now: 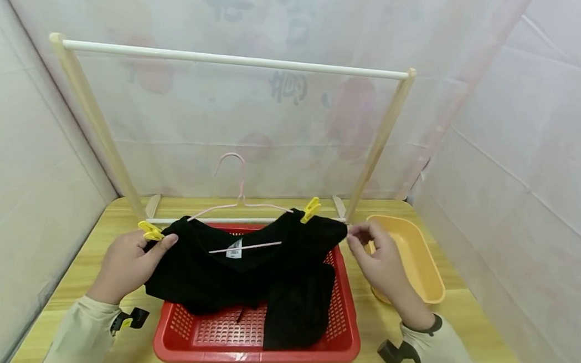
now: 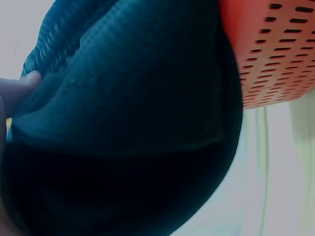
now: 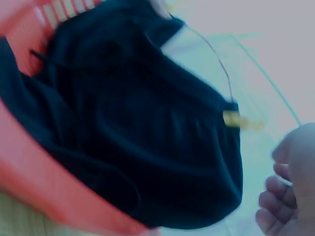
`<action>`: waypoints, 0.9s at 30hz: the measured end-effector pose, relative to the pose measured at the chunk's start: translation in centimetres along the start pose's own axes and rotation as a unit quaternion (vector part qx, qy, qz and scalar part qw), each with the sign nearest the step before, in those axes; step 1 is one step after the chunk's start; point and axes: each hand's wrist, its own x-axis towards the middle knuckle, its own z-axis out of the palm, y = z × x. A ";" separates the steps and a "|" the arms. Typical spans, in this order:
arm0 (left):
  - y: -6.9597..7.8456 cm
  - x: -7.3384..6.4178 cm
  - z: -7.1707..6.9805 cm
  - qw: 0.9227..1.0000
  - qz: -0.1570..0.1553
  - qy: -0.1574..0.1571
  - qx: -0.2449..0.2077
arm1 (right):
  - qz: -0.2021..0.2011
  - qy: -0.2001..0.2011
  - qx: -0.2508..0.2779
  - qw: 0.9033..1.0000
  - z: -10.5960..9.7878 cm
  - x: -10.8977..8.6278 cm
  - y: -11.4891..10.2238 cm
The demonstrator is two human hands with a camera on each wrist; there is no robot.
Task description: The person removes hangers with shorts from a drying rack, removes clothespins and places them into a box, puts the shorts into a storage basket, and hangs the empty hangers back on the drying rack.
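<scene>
A black garment with a white tag inside its top edge hangs on a pink wire hanger over a red basket. One yellow clip sits at its right upper edge, another yellow clip at the left. My left hand pinches the cloth beside the left clip, thumb in front; its other fingers are mostly hidden. My right hand is just beyond the garment's right end, fingers loosely bent. The right wrist view shows this right hand apart from the cloth, holding nothing.
Behind the basket stands a rack with a white top bar and wooden legs. A yellow tray lies to the right, partly behind my right hand. Pale cloth walls surround the wood-pattern table at the back and sides.
</scene>
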 end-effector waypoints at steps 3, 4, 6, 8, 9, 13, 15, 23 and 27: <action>-0.1 0.0 0.3 0.999 -0.004 -0.041 -0.019 | 0.016 -0.010 0.011 1.000 -0.3 -0.2 1.0; -0.2 -0.1 0.5 0.998 -0.006 -0.054 -0.022 | 0.019 -0.031 0.010 0.999 -0.2 -0.3 1.3; -0.1 -0.2 0.7 0.996 -0.015 -0.079 -0.028 | 0.020 -0.075 0.009 0.997 0.2 -0.6 1.5; -0.2 -0.3 1.0 0.994 -0.022 -0.098 -0.029 | 0.013 -0.111 0.003 0.994 0.8 -0.9 1.6; -0.2 -0.3 1.2 0.994 -0.025 -0.105 -0.031 | 0.008 -0.123 0.002 0.992 1.2 -1.0 1.6; -0.6 -0.3 1.9 0.994 0.001 -0.108 -0.025 | -0.017 -0.122 0.046 0.991 2.6 -1.2 2.1; -0.9 -0.2 2.3 0.995 0.020 -0.100 -0.020 | -0.029 -0.095 0.089 0.991 3.3 -1.3 2.6; -1.7 -0.2 3.3 0.997 0.049 -0.051 0.006 | -0.082 0.042 0.135 0.987 5.6 -2.2 4.9; -2.0 -0.1 3.9 0.997 0.065 -0.025 0.019 | -0.106 0.056 0.052 0.991 6.2 -2.2 5.6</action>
